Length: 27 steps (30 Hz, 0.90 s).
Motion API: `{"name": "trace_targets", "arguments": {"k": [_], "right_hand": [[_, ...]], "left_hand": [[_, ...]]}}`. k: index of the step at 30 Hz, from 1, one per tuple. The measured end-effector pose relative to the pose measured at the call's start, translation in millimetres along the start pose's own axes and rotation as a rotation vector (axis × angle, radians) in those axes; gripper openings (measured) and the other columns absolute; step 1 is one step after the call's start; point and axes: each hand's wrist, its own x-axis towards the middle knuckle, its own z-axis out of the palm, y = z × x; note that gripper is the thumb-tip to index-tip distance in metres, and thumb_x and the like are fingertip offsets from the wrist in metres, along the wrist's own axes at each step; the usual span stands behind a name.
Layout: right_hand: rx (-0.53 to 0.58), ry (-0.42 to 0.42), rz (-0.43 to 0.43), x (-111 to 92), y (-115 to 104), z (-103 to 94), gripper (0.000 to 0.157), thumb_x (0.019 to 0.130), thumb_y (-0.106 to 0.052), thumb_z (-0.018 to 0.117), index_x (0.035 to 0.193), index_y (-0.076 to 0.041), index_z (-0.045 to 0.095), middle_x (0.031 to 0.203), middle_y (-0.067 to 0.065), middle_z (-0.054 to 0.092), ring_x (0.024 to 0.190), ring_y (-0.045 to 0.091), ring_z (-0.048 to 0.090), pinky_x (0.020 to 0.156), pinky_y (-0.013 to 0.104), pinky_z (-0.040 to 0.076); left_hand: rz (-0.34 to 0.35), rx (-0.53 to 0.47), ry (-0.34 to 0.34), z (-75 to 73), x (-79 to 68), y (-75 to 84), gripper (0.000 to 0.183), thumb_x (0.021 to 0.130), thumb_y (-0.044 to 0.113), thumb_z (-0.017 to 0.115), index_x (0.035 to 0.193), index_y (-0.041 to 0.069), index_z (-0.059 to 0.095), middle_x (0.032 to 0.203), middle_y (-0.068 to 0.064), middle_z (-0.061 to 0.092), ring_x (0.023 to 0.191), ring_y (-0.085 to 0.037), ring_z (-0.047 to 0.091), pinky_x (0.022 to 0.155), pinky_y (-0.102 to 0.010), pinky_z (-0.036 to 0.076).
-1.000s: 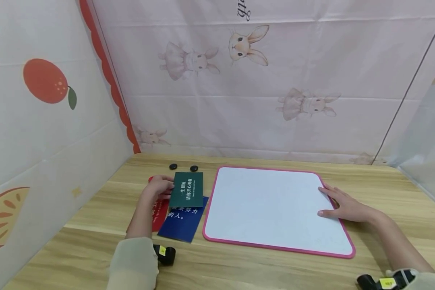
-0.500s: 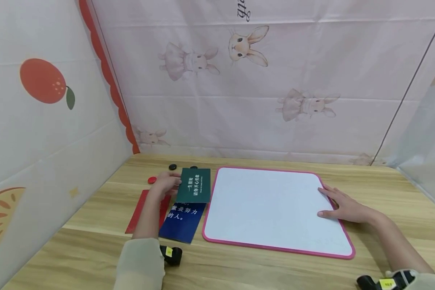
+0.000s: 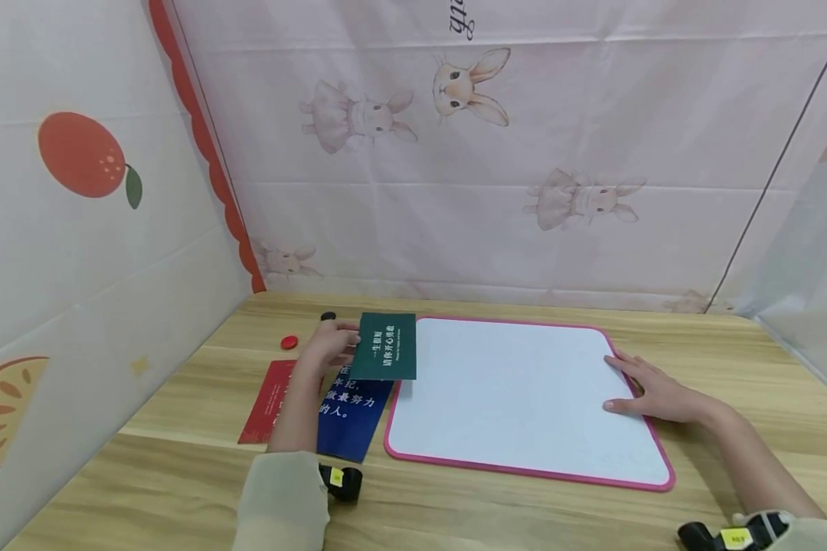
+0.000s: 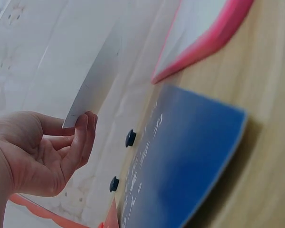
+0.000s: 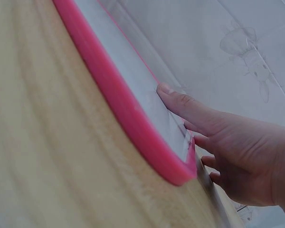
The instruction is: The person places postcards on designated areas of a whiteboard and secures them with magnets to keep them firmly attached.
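L hand point(image 3: 328, 344) pinching green card point(image 3: 384, 348), R hand point(image 3: 651, 392) spread on whiteboard point(image 3: 524, 402)

Head view: L fingers have just the card's left edge, so a looser pinch could let it pivot or drop, prob. onto the blue card point(image 3: 354, 426) or the board. Card covers the board's far L corner, so placement there is hard to judge. R hand lies loose at the R rim, no tight grip; uneven pressure might skid the board on the desk point(image 3: 524, 520). Most room: white face btwn the hands. L side's tight, w/ red card point(image 3: 265, 402) by the forearm point(image 3: 296, 421), black disc point(image 3: 327, 315) just behind the hand, red disc point(image 3: 289, 342) further L.

L wrist view: card's tilted up, off the desk, apart from the pink frame point(image 4: 218, 39). Long unsupported end may flop. Blue card's near edge looks raised w/ shadow below; a low pass might catch it or the second black disc point(image 4: 130, 138).

R wrist view: thumb on white face, other fingers relaxed past the edge; can't tell if any sit under. Bare wood runs alongside the frame, so sideways slip is possible.
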Motion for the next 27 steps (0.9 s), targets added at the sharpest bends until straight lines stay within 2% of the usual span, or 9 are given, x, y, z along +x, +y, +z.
{"name": "trace_targets", "arguments": {"k": [5, 10, 17, 27], "right_hand": [[-0.01, -0.001, 0.002, -0.2, -0.2, -0.4, 0.086, 0.078, -0.037, 0.069, 0.141, 0.002, 0.026, 0.145, 0.029, 0.01, 0.128, 0.052, 0.002, 0.09, 0.073, 0.007], [-0.008, -0.003, 0.005, -0.4, -0.7, -0.3, 0.086, 0.078, -0.037, 0.069, 0.141, 0.002, 0.026, 0.145, 0.029, 0.009, 0.128, 0.052, 0.001, 0.09, 0.073, 0.006], [-0.009, -0.004, 0.009, -0.7, -1.1, 0.1, 0.086, 0.078, -0.037, 0.069, 0.141, 0.002, 0.026, 0.145, 0.029, 0.009, 0.128, 0.052, 0.001, 0.09, 0.073, 0.006], [-0.012, 0.001, 0.004, -1.0, -0.8, 0.4, 0.086, 0.078, -0.037, 0.069, 0.141, 0.002, 0.026, 0.145, 0.029, 0.01, 0.128, 0.052, 0.002, 0.09, 0.073, 0.007]], "left_hand": [[0.019, -0.029, -0.022, 6.4, -0.7, 3.2, 0.035, 0.094, 0.003, 0.045, 0.129, -0.001, 0.046, 0.106, -0.02, 0.058, 0.088, -0.026, 0.06, 0.068, -0.031, 0.052], [0.013, -0.084, -0.029, 14.8, -4.0, 7.6, 0.034, 0.095, 0.004, 0.046, 0.128, 0.0, 0.047, 0.106, -0.018, 0.057, 0.091, -0.027, 0.059, 0.072, -0.032, 0.052], [0.029, -0.065, -0.023, 23.7, -8.4, 16.0, 0.032, 0.094, 0.005, 0.048, 0.125, 0.002, 0.051, 0.108, -0.017, 0.056, 0.095, -0.028, 0.056, 0.078, -0.035, 0.05], [0.039, -0.108, -0.045, 32.7, -7.8, 22.1, 0.031, 0.094, 0.006, 0.049, 0.124, 0.003, 0.053, 0.107, -0.015, 0.058, 0.095, -0.029, 0.056, 0.077, -0.035, 0.05]]}}
